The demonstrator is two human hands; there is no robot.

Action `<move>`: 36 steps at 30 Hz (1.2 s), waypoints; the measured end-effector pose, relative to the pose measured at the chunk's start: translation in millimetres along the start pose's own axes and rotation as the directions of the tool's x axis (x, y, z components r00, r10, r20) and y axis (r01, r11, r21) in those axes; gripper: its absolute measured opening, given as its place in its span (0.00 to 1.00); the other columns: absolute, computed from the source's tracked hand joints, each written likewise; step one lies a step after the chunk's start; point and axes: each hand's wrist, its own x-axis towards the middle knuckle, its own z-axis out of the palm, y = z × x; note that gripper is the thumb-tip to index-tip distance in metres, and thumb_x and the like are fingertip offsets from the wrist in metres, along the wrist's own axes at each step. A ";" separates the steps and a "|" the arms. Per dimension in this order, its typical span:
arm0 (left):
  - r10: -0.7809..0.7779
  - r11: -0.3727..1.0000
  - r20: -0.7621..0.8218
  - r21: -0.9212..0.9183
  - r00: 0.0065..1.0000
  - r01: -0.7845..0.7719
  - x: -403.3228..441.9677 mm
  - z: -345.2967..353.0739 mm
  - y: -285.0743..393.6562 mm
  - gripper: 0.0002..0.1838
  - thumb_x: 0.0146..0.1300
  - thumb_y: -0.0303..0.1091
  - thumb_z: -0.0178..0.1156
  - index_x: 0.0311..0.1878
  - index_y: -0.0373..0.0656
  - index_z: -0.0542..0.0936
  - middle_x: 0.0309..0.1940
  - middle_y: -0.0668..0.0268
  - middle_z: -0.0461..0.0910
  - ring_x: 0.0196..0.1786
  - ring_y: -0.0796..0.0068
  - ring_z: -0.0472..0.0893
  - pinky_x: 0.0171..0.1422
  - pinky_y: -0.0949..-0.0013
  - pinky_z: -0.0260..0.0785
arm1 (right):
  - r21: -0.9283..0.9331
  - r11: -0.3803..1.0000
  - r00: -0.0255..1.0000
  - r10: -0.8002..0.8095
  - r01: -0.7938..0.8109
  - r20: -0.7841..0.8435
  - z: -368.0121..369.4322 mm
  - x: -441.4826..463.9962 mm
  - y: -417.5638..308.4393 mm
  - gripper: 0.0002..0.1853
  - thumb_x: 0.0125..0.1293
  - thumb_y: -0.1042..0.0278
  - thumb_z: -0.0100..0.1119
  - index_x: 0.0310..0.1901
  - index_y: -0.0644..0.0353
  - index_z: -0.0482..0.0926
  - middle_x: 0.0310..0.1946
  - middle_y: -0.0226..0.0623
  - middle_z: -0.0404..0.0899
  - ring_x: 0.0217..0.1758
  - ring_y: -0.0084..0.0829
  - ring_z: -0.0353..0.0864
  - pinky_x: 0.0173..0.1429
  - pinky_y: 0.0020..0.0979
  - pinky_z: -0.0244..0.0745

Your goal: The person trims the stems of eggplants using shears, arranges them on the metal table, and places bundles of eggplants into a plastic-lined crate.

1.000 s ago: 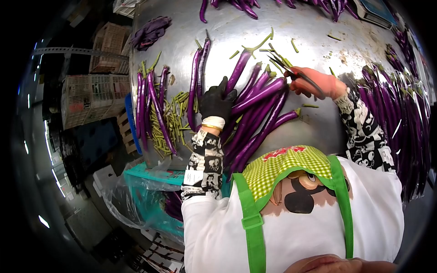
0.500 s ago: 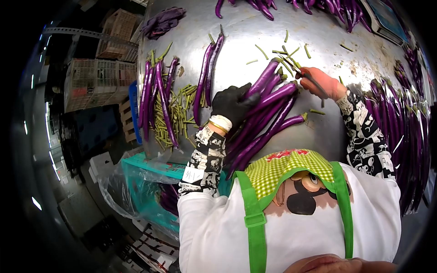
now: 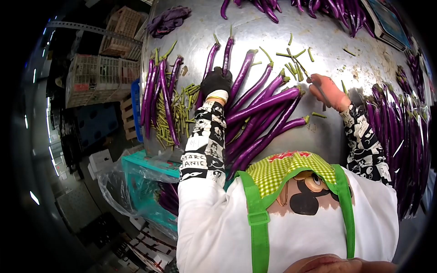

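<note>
My left hand (image 3: 216, 83), in a black glove, is closed around a long purple eggplant (image 3: 228, 54) whose stem points away from me. Another eggplant (image 3: 210, 58) lies just left of it, partly under the hand. My right hand (image 3: 328, 93), in an orange-pink glove, holds dark scissors (image 3: 317, 87) at the right of the eggplant pile. Several eggplants (image 3: 263, 107) lie fanned out between my hands, stem ends toward the upper right. Cut green stems (image 3: 296, 68) are scattered beside the scissor tips.
Eggplants (image 3: 164, 98) and a heap of stem pieces (image 3: 182, 109) lie at the left of the metal table (image 3: 191, 41). Wrapped eggplants (image 3: 398, 136) are at the right, a scale (image 3: 386, 22) at the upper right, a purple cloth (image 3: 168, 21) at the upper left, and a teal crate (image 3: 150, 167) below.
My left hand has let go of the pile's eggplants and moved left onto another eggplant. My right hand has drawn slightly right and down with the scissors.
</note>
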 end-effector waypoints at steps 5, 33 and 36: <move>0.273 0.962 -0.296 0.089 0.916 -0.258 -12.4 -11.8 -3.3 0.12 0.56 0.51 0.66 0.37 0.57 0.89 0.30 0.58 0.84 0.35 0.52 0.84 0.42 0.53 0.76 | 0.031 0.999 0.998 0.008 -0.010 0.055 -4.6 1.4 -9.1 0.21 0.64 0.63 0.55 0.55 0.67 0.75 0.36 0.53 0.82 0.42 0.50 0.83 0.50 0.42 0.75; 0.436 0.826 -0.253 -0.270 0.864 -0.495 -112.3 -79.0 29.6 0.15 0.53 0.43 0.73 0.41 0.47 0.86 0.27 0.60 0.80 0.32 0.57 0.81 0.36 0.54 0.71 | 0.007 0.977 0.975 -0.213 0.213 0.054 -9.0 1.4 -39.8 0.16 0.65 0.63 0.55 0.48 0.68 0.74 0.32 0.53 0.79 0.36 0.52 0.78 0.46 0.42 0.73; 0.336 0.887 -0.404 -0.169 0.851 -0.430 -81.1 -73.3 14.3 0.27 0.55 0.58 0.72 0.45 0.43 0.86 0.31 0.60 0.83 0.34 0.58 0.83 0.41 0.55 0.74 | -0.140 0.974 0.980 -0.191 0.181 -0.059 -2.7 -2.0 -16.1 0.16 0.65 0.63 0.55 0.48 0.68 0.75 0.37 0.57 0.81 0.44 0.56 0.81 0.51 0.43 0.75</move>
